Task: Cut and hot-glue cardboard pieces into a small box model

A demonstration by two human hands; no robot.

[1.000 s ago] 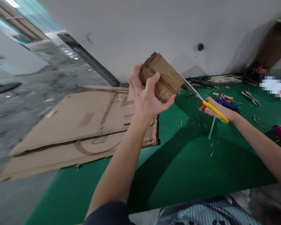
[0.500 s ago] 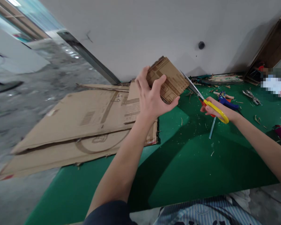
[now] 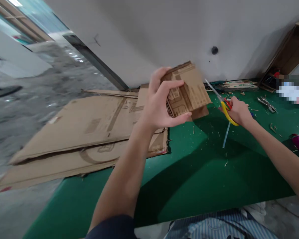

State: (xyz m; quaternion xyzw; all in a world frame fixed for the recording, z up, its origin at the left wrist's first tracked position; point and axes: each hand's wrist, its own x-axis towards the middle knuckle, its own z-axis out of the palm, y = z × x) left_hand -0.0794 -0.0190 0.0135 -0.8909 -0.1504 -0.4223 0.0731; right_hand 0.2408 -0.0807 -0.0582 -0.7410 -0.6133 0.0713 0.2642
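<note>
Around middle of frame, left hand point(image 3: 158, 106) clasping cardboard piece point(image 3: 195, 84), held tilted above green table point(image 3: 201, 182). Right of centre, right hand point(image 3: 240, 112) gripping scissors point(image 3: 225, 112) by handles, blades aimed upper left, tip close beside cardboard. Frame left: flattened cardboard sheets point(image 3: 72, 124), overhanging table.

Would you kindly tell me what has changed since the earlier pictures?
The left hand has shifted the cardboard piece rightward and turned it. The right hand has turned the scissors, which now appear clear of that piece. Nothing was let go. The cardboard sheets and thin stick stayed put.
</note>
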